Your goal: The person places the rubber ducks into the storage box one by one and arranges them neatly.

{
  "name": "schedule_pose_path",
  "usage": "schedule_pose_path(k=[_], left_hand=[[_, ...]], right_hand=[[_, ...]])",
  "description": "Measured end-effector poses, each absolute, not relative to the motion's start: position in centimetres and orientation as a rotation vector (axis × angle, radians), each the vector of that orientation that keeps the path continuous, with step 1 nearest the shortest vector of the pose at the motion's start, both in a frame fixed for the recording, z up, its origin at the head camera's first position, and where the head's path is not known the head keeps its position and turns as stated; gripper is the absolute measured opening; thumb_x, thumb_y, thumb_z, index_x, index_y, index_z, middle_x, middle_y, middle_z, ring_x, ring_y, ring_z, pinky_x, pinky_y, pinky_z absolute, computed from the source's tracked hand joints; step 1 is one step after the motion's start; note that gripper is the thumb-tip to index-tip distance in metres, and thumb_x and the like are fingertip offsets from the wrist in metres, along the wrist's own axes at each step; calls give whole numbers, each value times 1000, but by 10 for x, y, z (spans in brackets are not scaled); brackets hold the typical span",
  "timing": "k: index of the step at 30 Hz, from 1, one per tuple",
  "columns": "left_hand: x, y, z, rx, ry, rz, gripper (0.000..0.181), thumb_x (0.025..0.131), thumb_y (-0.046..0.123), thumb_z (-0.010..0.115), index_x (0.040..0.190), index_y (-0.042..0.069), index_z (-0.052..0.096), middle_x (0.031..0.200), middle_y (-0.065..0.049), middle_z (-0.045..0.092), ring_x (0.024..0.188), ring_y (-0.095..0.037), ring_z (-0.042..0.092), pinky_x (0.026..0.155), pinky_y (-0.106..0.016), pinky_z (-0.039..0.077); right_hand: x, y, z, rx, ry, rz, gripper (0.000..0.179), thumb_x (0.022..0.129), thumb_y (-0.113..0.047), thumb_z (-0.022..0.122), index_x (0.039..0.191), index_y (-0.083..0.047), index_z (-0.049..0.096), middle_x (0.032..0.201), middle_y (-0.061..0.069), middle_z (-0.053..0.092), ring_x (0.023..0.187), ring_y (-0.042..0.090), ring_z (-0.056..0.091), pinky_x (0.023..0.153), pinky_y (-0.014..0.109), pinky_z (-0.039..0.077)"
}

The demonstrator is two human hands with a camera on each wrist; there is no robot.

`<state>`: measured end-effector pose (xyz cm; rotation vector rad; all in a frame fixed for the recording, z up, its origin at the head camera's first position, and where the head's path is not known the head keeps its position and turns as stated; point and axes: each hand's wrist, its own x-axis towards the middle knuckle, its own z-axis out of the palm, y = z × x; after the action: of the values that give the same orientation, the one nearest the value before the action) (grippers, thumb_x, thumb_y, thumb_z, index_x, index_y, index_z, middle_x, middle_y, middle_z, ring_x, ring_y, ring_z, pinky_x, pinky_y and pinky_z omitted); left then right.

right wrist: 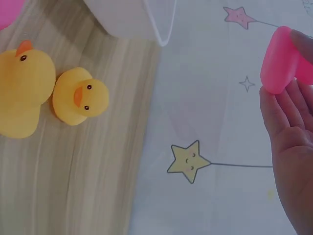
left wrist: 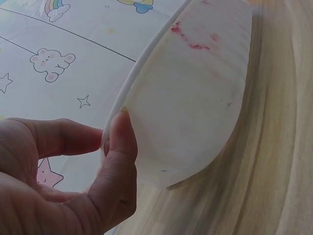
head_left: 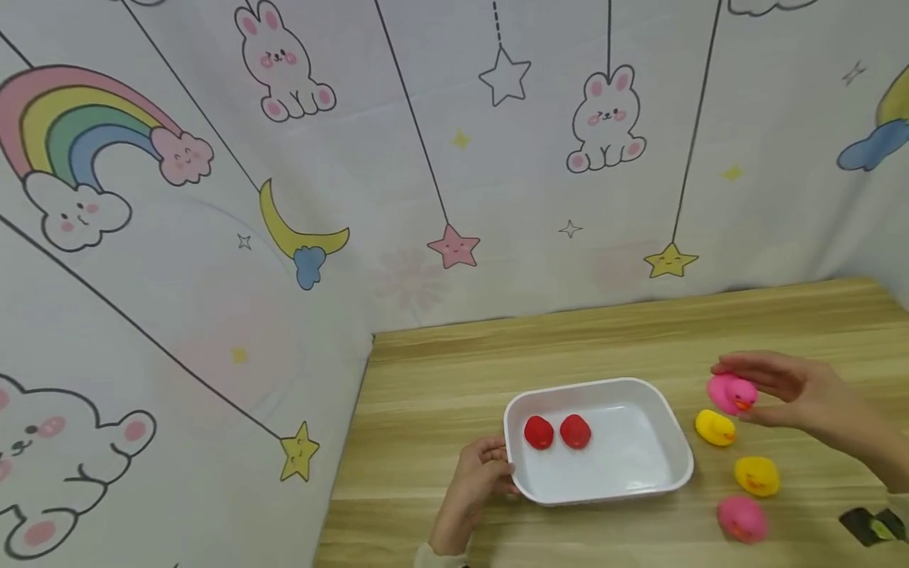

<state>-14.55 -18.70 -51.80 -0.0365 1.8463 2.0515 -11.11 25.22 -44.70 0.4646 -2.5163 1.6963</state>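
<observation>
My left hand (head_left: pixel 477 475) pinches the rim of a white tray (head_left: pixel 604 495) at its left end, thumb and fingers on either side of the edge in the left wrist view. Two red rounded pieces (head_left: pixel 575 431) lie in the left part of the tray. To the right of the tray, my right hand (head_left: pixel 798 392) holds a pink rubber duck (head_left: pixel 731 393) between thumb and fingers, raised above the table in the right wrist view. Below it in the head view sits a small yellow duck (head_left: pixel 715 428).
Another yellow duck (head_left: pixel 757 476) and a second pink duck (head_left: pixel 742 519) stand on the wooden table (head_left: pixel 440 355), right of the tray. A white cloth (head_left: pixel 525 197) with printed rabbits and stars hangs along the table's back and left side.
</observation>
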Motion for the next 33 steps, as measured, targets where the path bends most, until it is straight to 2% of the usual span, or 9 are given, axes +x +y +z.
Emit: schedule_pose_path(k=[6,15,18,23,27,33], left_hand=[[-148,-193,-516,-27,1861,2042,45,76,-9,59,119,-21,52,87,-7,56,63,-14,60,53,-25,61],[-147,-190,-517,-21,1836,2052,46,74,-11,57,118,-22,52,84,-6,57,62,-13,59,52,-22,60],[-147,-189,-517,-23,1832,2056,46,74,-11,57,118,-22,52,84,-6,57,62,-13,59,51,-21,59],[-148,-189,-516,-29,1834,2060,44,75,-11,57,118,-21,52,84,-5,56,62,-13,59,52,-21,59],[-148,-189,-516,-30,1831,2065,44,75,-11,57,118,-22,52,84,-5,56,61,-13,59,52,-22,59],[-148,-189,-515,-34,1823,2059,44,76,-11,59,118,-21,53,84,-7,57,61,-14,60,53,-25,61]], right_hand=[[-131,235,-438,644,-2495,1741,63,79,17,74,137,5,54,127,-13,66,114,-3,61,83,19,59],[-152,216,-431,644,-2575,1740,62,80,8,78,137,4,55,127,-9,67,113,-2,62,84,21,59],[-162,207,-433,647,-2613,1729,61,80,3,80,137,2,56,127,-3,68,112,0,63,86,21,58],[-181,192,-437,662,-2679,1770,61,82,-4,81,137,2,56,130,15,65,112,0,62,87,24,59],[-195,185,-443,718,-2695,1866,61,82,-1,79,137,6,54,132,27,60,112,1,62,85,31,61],[-208,177,-455,832,-2713,1873,57,81,0,80,132,8,57,129,32,58,111,4,64,89,30,60]])
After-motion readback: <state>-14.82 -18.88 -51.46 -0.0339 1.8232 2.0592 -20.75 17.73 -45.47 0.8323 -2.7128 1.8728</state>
